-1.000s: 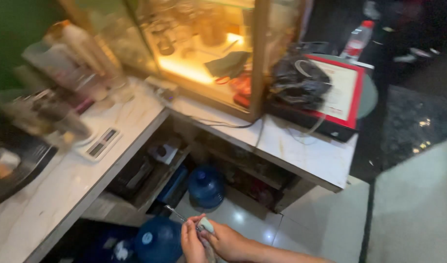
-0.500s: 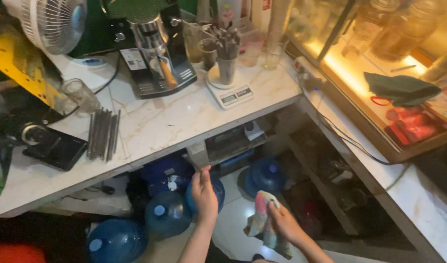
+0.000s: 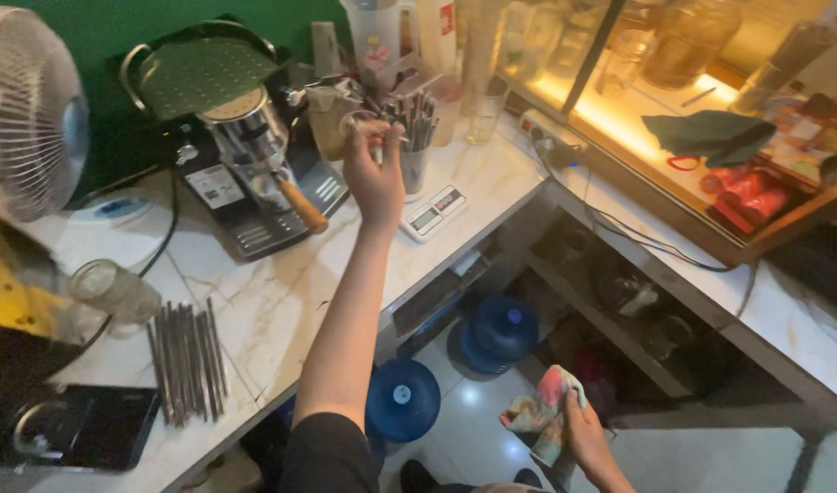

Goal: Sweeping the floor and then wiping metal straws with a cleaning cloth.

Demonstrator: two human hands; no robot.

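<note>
My left hand reaches across the white marble counter, its fingers closed on a small clear glass. The glass is beside the espresso machine and a cup of dark straws. A small white scale lies just right of my wrist. Down low at the right, my right hand grips a crumpled multicoloured cloth above the floor.
A white fan stands at the far left. A lying glass jar, a row of dark metal straws and a black phone are on the near counter. Blue water bottles stand under it. A lit display case runs along the right.
My left hand has risen from below the counter edge to the glass by the espresso machine. The right hand still holds the cloth low down. The view has swung left.
</note>
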